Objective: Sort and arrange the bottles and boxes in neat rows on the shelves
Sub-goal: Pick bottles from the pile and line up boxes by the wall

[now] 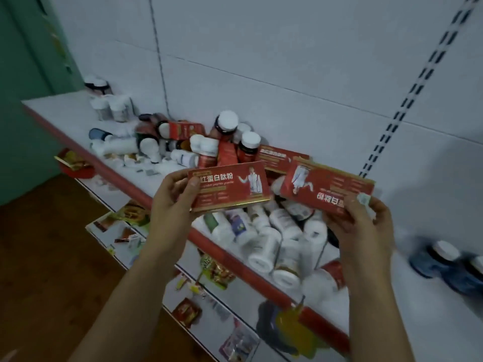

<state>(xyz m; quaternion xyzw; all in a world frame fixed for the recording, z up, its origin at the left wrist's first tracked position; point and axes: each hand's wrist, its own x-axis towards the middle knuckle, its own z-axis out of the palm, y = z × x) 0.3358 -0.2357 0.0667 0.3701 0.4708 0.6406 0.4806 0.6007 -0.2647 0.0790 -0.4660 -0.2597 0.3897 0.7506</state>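
Observation:
My left hand [173, 202] grips a flat red box [231, 188] by its left end, print upright. My right hand [359, 220] grips a second red box [326, 188] by its near right corner, print upside down. Both boxes hover above the white shelf [68, 111] with a red front edge. A third red box [282, 156] lies behind them on the heap. Below the boxes lie several white bottles [261, 246] on their sides. A jumbled pile of red-brown, white-capped bottles [226, 124] and a small red carton [183, 129] sits further back.
A few bottles stand upright at the shelf's far left [112, 107]. Dark blue bottles [441, 259] lie at the right. Lower shelves [117, 239] hold snack packets and sachets. A slotted upright [407, 100] runs up the white back panel. Wooden floor lies at the left.

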